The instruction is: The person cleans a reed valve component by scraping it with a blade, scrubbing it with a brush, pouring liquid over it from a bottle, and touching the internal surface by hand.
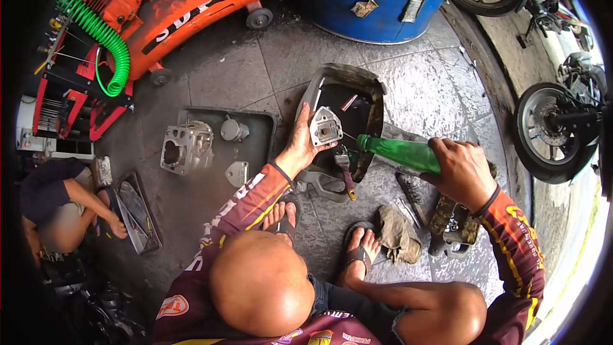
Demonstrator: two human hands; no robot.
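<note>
My left hand [299, 143] is closed on a pale grey metal engine part [326, 127] with a squarish opening, held above a grimy basin [367, 83]. In my right hand [465, 174] is a green bottle [402, 153], tilted almost level with its mouth toward the engine part. A thin light streak runs between the mouth and the part; I cannot make out whether it is liquid. Below them, a paintbrush [345, 169] leans at the basin's near side. Inside the basin lies a small red-and-white object [348, 103].
To the left, a dark tray [271, 124] bears an engine casing [186, 147], a round metal part [234, 129] and a flat plate [237, 174]. A rag [399, 235] lies by my foot. Around stand an orange compressor [198, 9], blue drum [377, 9], motorcycles [549, 131] and a crouching person [60, 198].
</note>
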